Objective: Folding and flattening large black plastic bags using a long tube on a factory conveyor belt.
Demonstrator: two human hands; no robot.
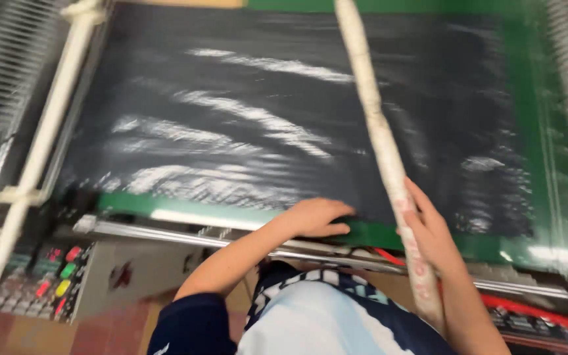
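Motion blur smeared the glossy black plastic sheet (284, 125) filling the frame's centre. The left hand (317, 217) lay flat, fingers together, on its lower edge; the right hand (428, 230) clamped a long white cloth-wrapped pole (379, 131), cut off at the top edge.

Left hand (317, 217) flat on the near edge of the shiny black sheet (264, 112), right hand (428, 230) gripping a long pale wrapped rod (379, 125) slanting across it.
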